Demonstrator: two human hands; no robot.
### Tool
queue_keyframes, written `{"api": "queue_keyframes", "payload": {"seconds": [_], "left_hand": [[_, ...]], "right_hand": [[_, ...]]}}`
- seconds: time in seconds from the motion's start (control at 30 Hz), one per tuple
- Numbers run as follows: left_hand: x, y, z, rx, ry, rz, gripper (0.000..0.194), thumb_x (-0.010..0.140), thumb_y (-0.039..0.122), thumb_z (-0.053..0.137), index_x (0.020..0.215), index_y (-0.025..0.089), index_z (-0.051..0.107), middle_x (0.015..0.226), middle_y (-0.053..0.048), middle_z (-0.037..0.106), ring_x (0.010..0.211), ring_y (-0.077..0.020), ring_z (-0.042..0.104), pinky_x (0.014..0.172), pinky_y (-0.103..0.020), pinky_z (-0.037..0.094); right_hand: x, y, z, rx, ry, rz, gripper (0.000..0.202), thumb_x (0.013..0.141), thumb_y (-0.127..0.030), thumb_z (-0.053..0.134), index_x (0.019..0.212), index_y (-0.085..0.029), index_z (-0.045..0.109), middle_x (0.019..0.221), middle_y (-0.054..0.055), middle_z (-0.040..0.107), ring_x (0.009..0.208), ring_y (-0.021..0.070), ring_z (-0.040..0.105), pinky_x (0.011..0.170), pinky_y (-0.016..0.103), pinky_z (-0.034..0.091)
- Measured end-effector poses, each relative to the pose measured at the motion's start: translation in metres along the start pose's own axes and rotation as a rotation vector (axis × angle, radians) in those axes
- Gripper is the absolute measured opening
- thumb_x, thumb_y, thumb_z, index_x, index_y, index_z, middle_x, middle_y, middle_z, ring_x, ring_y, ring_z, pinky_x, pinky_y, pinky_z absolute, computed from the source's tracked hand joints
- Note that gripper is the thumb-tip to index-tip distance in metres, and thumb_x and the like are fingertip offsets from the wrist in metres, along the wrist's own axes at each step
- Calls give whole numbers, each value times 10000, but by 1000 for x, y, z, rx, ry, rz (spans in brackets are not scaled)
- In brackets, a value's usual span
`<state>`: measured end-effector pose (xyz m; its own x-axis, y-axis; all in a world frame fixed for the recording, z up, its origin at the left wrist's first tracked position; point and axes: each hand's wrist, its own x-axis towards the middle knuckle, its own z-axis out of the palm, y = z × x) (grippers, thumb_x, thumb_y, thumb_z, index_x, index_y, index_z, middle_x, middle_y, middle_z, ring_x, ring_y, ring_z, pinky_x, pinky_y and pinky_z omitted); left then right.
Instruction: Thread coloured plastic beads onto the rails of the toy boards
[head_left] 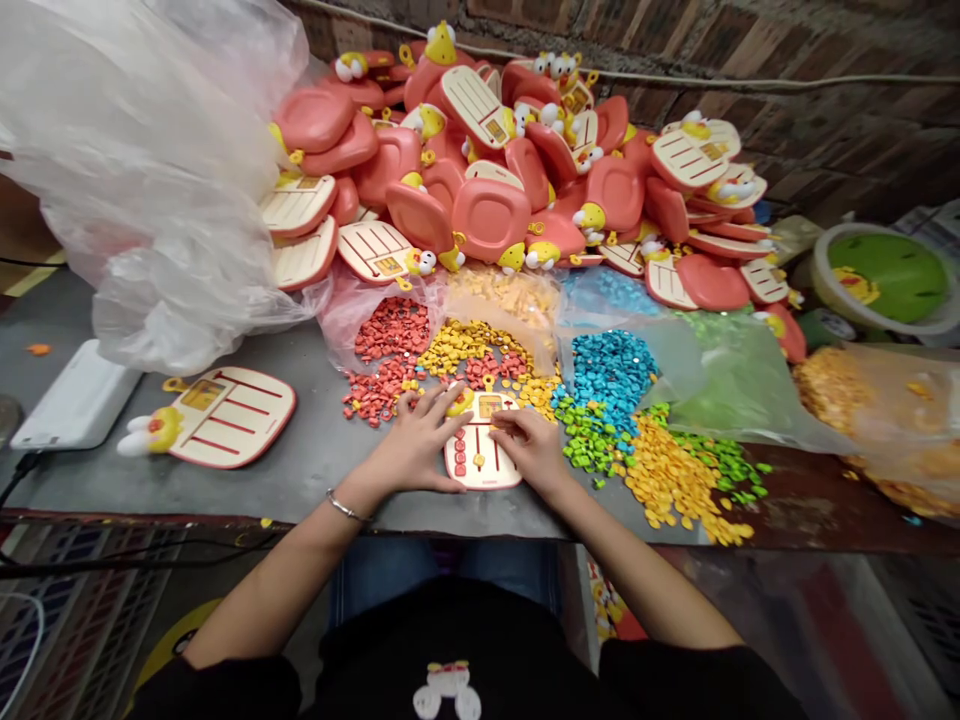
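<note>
A small cream board [491,472] with slots and a yellow bird head lies on the table in front of me. My left hand [411,446] grips its left side, thumb by the lower edge and fingers near the bird head. Several red pieces [460,452] fill the left slot, and a yellow piece [479,461] sits in the slot beside it. Over the board's upper right, my right hand [537,456] has its fingertips pinched together; what they hold is hidden. Behind the board are loose red pieces [375,395] and yellow pieces [536,390].
A heap of similar red-backed boards [491,215] rises against the brick wall. To the right spread blue pieces [611,370], green pieces [589,435] and orange-yellow pieces [667,475]. At left are another board [240,420], a white power bank [79,395] and a plastic bag [172,180].
</note>
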<state>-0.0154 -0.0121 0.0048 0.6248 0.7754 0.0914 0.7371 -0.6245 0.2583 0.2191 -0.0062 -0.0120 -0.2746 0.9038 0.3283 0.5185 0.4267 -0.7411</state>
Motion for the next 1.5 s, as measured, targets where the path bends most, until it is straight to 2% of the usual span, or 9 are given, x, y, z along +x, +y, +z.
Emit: {"api": "queue_keyframes", "payload": {"seconds": [0.1,0.33,0.67,0.8,0.97,1.1,1.23,1.37,1.5], "left_hand": [[0,0,0,-1,-8,5,962,647,797,636,1390,197,519,1594,-197,223,1398,-420,248,1033,-552,197],[0,1,-3,-5,-28,-1,961,632,762,683,1403,216,506,1601,-178,214,1400,-431,241,1042,-554,190],[0,-1,-3,-38,-13,-8,933,626,765,683,1365,214,539,1596,-163,242,1390,-418,257,1043,-550,183],[0,-2,-2,-57,-12,-7,949,635,765,676,1390,212,514,1591,-176,245,1386,-422,254,1032,-548,192],[0,-2,-1,-46,-19,-13,940,648,773,659,1389,213,514,1592,-183,240,1387,-421,248,1025,-541,191],[0,-2,-1,-36,-20,-7,949,646,782,653,1388,206,515,1594,-184,232,1390,-421,250,1033,-539,185],[-1,-1,-2,-29,-24,-16,945,648,770,664,1398,217,506,1597,-175,231,1397,-419,243,1029,-529,199],[0,-1,-3,-35,-30,-13,940,659,776,650,1394,208,510,1592,-186,237,1398,-420,241,1035,-538,188],[0,-1,-3,-49,-38,-14,941,660,779,645,1396,210,507,1597,-182,226,1398,-417,240,1037,-536,189]], "right_hand": [[2,2,-4,23,-66,2,127,873,-287,667,976,-226,708,906,57,747,838,219,688,764,366,556],[8,-2,14,-8,20,28,122,874,-278,666,965,-216,719,865,69,739,813,220,674,764,366,542],[9,-8,-16,112,-350,-68,184,891,-342,644,1012,-233,731,873,43,747,785,186,672,740,312,517],[37,24,-33,-202,-53,12,203,930,-240,537,1009,-200,720,946,87,725,877,225,655,796,347,506],[70,51,-32,-741,-199,-114,239,936,-147,483,1020,-176,705,1025,123,678,945,238,583,768,310,442],[75,51,-27,-865,-241,-182,213,960,-184,486,1003,-162,694,996,129,670,935,238,560,740,306,409],[72,50,-29,-718,-172,-152,184,943,-187,511,928,-166,693,953,125,670,941,253,562,779,331,430],[65,45,-41,-318,-61,-50,82,889,-211,595,891,-186,672,908,75,664,861,219,586,777,329,464],[58,38,-50,-42,-228,96,86,857,-249,641,837,-174,679,837,29,670,709,163,573,672,286,455]]}}
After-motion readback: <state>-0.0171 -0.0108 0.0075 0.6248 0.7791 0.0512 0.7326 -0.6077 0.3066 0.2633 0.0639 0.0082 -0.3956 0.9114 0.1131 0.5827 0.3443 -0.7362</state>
